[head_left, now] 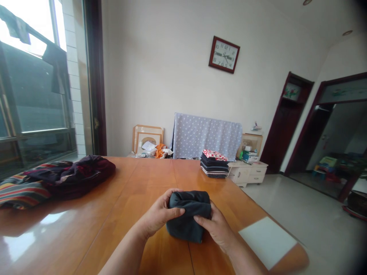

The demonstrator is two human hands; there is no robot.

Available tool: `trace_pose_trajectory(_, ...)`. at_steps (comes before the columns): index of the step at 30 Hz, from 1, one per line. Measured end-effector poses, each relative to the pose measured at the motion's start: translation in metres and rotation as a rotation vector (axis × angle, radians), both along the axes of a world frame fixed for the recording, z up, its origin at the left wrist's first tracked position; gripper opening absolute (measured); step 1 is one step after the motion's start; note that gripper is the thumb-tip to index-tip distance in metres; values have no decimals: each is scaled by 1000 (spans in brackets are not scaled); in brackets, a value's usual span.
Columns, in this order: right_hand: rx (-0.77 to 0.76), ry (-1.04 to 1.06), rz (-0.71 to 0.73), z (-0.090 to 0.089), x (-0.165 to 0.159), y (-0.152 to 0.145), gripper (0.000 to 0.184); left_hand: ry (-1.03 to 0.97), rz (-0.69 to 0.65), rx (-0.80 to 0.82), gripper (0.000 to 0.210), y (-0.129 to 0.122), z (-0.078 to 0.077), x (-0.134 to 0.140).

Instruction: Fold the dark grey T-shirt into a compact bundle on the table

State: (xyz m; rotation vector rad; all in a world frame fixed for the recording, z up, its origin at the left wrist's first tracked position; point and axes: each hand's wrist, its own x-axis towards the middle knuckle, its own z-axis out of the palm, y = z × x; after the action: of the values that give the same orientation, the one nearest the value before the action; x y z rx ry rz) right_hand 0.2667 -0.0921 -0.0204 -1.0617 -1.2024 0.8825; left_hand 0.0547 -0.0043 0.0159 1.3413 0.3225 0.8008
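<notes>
Near the front of the wooden table, a dark grey folded garment (187, 221) is held between both my hands, its upper part rolled or folded over toward me. My left hand (162, 212) grips its left side, thumb across the front and fingers behind. On the right side, my right hand (215, 223) presses its thumb on the front while the other fingers go behind the cloth. Which kind of garment it is cannot be made out. Farther back near the table's right edge stands a neat stack of folded clothes (214, 164), with a red-and-white patterned piece on top.
A loose heap of dark and striped clothes (77, 177) lies on the left of the wooden table (137, 198). A pale sheet (268, 241) rests at the right front edge. Behind the table are a polka-dot cloth cover (206, 133) and a white cabinet (249, 173).
</notes>
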Motion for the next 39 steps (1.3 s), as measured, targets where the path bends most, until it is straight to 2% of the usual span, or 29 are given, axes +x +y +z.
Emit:
trace_pose_trajectory(4,8,24,21,2,0,-2,67,-10,-29,-11,52,3,-4,0)
trace_pose_trajectory(10,-41,5,164,8,-2,-8,60,-60,-45,-59,46,3,-7,2)
trace_pose_trajectory(14,54,-61,-12,8,-2,-4,50,-86,-23,-32,50,3,-8,5)
trace_pose_trajectory(17,152,-191,-123,13,0,-1,45,-93,-17,-17,56,4,-8,5)
trace_pose_trajectory(21,202,-448,-224,28,4,-6,39,-72,-39,20,52,4,-6,2)
trace_pose_trajectory(25,166,-674,-262,50,13,-12,31,-21,-9,51,36,4,-4,0)
trace_pose_trajectory(28,95,-759,-135,72,20,-14,28,23,-25,-29,40,4,-5,3)
trace_pose_trajectory(33,-102,-771,204,107,31,2,25,68,-134,-162,60,4,-9,7)
trace_pose_trajectory(36,-223,-811,366,115,32,23,25,94,-134,-152,60,3,-11,9)
trace_pose_trajectory(39,-230,-907,468,115,26,44,29,120,-39,-116,48,5,-12,8)
